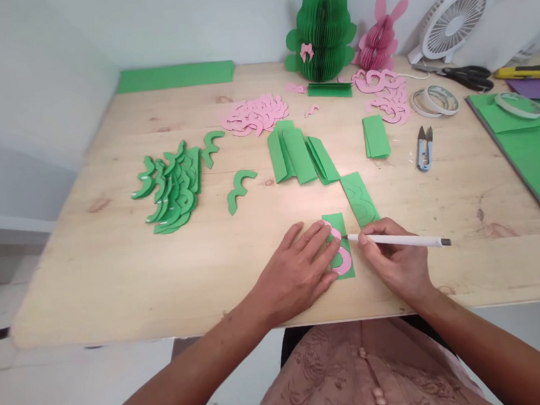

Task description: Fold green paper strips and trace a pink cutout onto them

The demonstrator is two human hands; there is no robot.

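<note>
My left hand [299, 266] lies flat with its fingers stretched out, pressing a pink curved paper template [344, 263] onto a small green paper piece [332, 218]. In my right hand [400, 260] is a white pen [408, 239] with a dark end, held in a pinch. Its tip touches down at the template's right edge. Just behind, another green paper piece [358, 196] carries a drawn curvy outline. Several folded green papers [298, 154] lie farther back. Part of the template is hidden under my left fingers.
Cut green curvy shapes [174, 192] are heaped at left, pink ones [257, 114] behind. Blue snips [425, 149], tape rolls [441, 100], black scissors [469, 76] and a yellow cutter [526, 71] lie at right. Two paper bunnies, green [324, 31] and pink [379, 45], stand near a fan [455, 19].
</note>
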